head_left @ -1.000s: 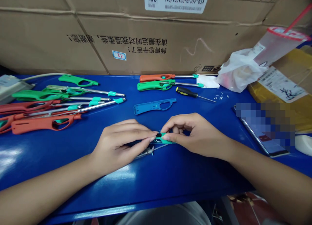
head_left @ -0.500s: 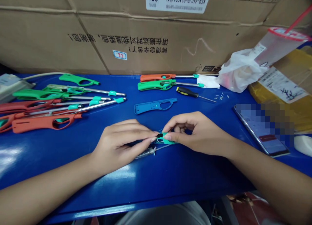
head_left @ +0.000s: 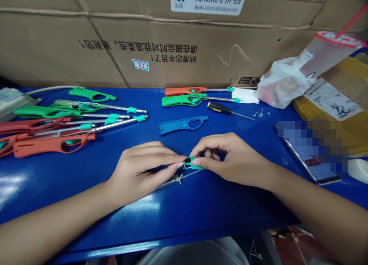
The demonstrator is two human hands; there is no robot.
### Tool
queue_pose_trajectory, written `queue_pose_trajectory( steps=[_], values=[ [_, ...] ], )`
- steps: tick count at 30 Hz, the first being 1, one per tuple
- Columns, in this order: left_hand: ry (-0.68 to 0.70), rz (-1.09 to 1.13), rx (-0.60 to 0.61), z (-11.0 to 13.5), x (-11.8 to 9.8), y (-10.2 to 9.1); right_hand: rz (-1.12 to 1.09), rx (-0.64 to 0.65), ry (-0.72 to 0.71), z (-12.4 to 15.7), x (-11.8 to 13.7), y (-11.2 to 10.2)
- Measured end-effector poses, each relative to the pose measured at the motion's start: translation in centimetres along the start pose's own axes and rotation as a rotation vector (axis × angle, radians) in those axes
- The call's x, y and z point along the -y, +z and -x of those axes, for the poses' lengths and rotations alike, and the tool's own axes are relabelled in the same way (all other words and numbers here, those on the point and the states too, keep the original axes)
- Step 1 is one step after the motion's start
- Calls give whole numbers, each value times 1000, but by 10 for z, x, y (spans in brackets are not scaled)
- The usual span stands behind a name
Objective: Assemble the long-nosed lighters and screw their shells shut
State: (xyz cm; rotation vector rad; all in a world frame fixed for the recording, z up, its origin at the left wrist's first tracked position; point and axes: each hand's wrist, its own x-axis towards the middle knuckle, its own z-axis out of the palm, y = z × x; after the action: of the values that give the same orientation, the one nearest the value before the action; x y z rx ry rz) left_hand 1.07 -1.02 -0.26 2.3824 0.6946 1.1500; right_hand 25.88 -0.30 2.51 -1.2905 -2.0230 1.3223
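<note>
Two bare hands meet just nearer than an open blue plastic half-shell with a looped end [head_left: 172, 127], which lies on the glossy blue bench [head_left: 218, 207]. The left hand [head_left: 146, 161] has its grip pinched narrow on a short black piece [head_left: 188, 160]; the right hand [head_left: 238, 161] pinches a small teal plastic part [head_left: 193, 166] right beside it. Also nearer than the half-shell, a clear cylinder with a metal fitting [head_left: 172, 180] shows under the left hand, and a thin whitish tube [head_left: 191, 173] runs toward the right.

Assembly looks midway: inner pieces are in hand, while the half-shell lies apart, its casing not yet closed. Beyond the half-shell, an orange-handled lighter [head_left: 182, 91] and a green-handled lighter [head_left: 175, 101], both with metal stems, appear finished. Beyond and right of it lie a yellow-and-black screwdriver [head_left: 221, 108] and tiny pale slivers [head_left: 260, 114]. Well left of it, red, orange and green handles with metal stems [head_left: 43, 145] lie clustered, apparently unfinished, near a lone green plastic shell piece [head_left: 79, 92].
</note>
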Motion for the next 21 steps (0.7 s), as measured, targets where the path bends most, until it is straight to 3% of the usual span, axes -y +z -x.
queue_pose_trajectory(
  steps=[9, 21],
  values=[
    [-66, -39, -18, -1, 3, 2, -127, -82, 55, -1, 2, 4],
    [-106, -160, 204, -3, 5, 3, -205, -68, 151, -10, -8, 6]
  ],
)
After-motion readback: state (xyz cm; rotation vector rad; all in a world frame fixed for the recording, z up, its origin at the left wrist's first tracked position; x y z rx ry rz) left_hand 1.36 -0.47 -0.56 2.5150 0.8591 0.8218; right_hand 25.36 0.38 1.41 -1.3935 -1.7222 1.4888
